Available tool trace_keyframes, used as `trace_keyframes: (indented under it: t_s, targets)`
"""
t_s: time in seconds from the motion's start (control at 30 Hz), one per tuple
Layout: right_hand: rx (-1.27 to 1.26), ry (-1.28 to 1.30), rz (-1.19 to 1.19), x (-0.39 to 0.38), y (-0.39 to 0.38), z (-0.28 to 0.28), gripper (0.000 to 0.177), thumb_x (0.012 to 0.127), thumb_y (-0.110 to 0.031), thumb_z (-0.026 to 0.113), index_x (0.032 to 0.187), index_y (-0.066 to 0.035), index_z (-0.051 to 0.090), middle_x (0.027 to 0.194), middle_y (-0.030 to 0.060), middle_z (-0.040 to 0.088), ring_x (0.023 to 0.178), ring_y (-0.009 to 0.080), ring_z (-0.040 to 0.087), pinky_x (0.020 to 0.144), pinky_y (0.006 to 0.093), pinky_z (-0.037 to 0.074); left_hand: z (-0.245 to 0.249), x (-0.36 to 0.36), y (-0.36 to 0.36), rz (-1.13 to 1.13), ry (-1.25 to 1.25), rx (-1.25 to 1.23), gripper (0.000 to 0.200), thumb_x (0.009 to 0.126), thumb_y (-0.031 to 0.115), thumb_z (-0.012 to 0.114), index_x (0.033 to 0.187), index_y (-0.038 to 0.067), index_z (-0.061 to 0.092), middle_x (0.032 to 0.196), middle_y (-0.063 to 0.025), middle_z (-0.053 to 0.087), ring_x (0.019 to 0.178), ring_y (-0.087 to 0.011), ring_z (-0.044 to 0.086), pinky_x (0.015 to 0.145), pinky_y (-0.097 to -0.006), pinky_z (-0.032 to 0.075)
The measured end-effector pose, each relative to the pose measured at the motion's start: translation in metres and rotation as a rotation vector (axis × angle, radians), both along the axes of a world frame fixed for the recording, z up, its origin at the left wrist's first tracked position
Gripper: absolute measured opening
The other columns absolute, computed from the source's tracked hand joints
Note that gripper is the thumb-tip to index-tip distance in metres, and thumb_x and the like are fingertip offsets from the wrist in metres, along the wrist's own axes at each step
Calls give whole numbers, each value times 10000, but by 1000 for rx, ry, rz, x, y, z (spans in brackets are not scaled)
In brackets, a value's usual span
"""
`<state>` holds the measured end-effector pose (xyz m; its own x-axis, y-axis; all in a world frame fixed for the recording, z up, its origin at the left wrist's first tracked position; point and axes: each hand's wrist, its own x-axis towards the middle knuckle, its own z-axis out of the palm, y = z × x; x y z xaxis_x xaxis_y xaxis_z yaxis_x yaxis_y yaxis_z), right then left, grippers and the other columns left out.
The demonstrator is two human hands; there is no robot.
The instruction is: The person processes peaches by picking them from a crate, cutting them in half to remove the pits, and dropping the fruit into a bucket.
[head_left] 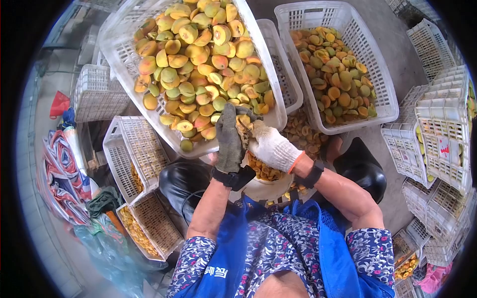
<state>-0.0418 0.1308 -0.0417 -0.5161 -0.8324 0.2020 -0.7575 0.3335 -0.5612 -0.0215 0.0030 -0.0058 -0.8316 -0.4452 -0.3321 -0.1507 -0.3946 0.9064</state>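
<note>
Beside the left knee, a crate (pixel 146 141) holds orange fruit slices. Rightward, halved fruit (pixel 198 74) lies heaped in a large crate (pixel 275 115); a forearm bumping its near end could spill some. Over that end, the person's grey-gloved left hand (pixel 229 144) grips a fruit piece (pixel 243 120), largely covered by glove; juice-wet fabric, if slick, might let it slip. Below sits a white basin (pixel 266 188) of slices, where a dropped scrap could mix in. The white-gloved right hand (pixel 278 149) has its fingers curled close to the piece; whether they grip it cannot be told. If a blade is hidden there, a slip might cut a finger.
</note>
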Motion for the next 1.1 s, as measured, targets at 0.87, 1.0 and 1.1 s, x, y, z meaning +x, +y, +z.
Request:
trace_keyframes:
  t_s: [0.87,1.0,1.1]
  targets:
    - [13,-620,-11,4,4,19,262,819,-202,540,858,50,602,818,257,638,788,404,638,695,451,516,-1,23,-24,-341,-103,-522,390,1009,339,484,833,24,630,741,-19,621,678,-97,543,634,-254,450]
    - [57,-493,122,-7,8,23,234,823,-199,548,854,28,599,766,230,636,727,408,634,652,467,520,7,16,-24,-417,-159,-480,378,1009,341,489,836,37,631,753,-8,617,671,-88,532,629,-251,448]
    - [20,-542,-10,4,10,23,210,824,-188,563,902,6,588,734,197,631,673,395,630,597,461,520,15,16,-21,-343,-180,-316,368,1006,350,494,831,52,621,759,-9,610,675,-89,539,632,-253,457]
